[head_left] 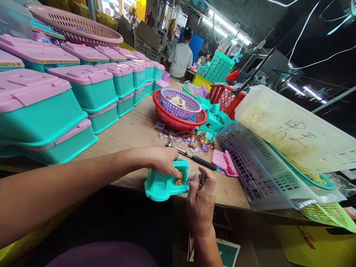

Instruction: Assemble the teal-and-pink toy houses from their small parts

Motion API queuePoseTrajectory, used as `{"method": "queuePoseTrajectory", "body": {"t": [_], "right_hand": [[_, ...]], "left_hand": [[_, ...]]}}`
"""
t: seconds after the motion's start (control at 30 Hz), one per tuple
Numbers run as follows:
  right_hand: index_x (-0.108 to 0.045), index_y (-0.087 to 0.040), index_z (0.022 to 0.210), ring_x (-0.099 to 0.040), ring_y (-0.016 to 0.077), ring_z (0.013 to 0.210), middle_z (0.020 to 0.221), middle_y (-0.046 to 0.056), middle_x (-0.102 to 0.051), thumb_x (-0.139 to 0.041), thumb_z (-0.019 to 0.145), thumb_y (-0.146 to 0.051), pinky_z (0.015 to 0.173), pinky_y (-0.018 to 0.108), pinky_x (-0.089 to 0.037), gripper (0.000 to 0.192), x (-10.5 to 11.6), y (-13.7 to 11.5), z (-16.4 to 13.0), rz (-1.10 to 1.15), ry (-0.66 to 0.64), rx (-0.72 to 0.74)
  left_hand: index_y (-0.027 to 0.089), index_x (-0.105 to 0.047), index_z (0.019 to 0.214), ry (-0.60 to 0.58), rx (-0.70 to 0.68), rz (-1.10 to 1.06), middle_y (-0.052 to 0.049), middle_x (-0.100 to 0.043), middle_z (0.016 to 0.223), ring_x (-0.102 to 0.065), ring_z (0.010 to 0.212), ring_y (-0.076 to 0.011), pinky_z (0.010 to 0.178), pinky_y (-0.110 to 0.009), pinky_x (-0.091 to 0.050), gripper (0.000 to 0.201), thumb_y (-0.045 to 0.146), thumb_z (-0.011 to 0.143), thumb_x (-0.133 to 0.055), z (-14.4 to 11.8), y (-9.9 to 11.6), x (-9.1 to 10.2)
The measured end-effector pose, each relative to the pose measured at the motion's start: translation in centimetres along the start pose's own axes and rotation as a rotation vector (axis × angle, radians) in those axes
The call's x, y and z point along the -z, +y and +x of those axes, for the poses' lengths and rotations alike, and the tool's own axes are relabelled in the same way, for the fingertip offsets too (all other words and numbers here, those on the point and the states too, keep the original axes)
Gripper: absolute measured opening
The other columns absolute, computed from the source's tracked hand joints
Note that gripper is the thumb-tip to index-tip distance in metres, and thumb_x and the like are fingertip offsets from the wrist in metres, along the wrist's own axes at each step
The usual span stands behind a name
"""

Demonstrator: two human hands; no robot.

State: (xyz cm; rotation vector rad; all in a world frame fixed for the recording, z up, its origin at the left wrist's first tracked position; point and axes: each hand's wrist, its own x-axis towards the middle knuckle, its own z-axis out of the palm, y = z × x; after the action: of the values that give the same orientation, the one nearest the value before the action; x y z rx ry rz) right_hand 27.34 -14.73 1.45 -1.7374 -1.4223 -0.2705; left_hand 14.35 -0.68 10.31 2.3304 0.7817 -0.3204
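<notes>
A turquoise plastic toy house piece [160,183] lies open side up at the table's front edge. My left hand [162,158] reaches over its back wall and grips it, thumb pressing at a small brown animal figure [178,181] inside the right compartment. Close by the piece's right end, my right hand [202,194] is closed, its fingertips pinched together. Something thin, like wire or clear plastic, shows at those fingertips, too small to name. Behind both hands lies a black-handled metal tool [191,157]. A pink plastic lid [224,163] rests to the right of it.
Stacked turquoise boxes with pink lids [94,87] line the left side. A purple basket [180,104] sits in a red basket [178,124] at the back. Small figures and purple parts [194,141] are scattered before them. Plastic crates [258,170] stand right; a person [180,59] is farther off.
</notes>
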Motion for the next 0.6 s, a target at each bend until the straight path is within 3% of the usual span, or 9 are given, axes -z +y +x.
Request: {"method": "queuePoseTrajectory", "body": {"t": [0.6], "right_hand": [[-0.044,-0.014,0.125,-0.073,0.0242,0.080,0.098,0.015,-0.070,-0.040,0.100,-0.024,0.061,0.031,-0.055,0.027,-0.52,-0.18,0.05,-0.171,0.027,0.111]], "left_hand": [[0.015,-0.066,0.097,0.014,-0.023,-0.030,-0.005,-0.073,0.095,-0.063,0.080,-0.0178,0.062,-0.022,-0.044,0.034,0.044,0.080,-0.064,0.17,-0.29,-0.24]]}}
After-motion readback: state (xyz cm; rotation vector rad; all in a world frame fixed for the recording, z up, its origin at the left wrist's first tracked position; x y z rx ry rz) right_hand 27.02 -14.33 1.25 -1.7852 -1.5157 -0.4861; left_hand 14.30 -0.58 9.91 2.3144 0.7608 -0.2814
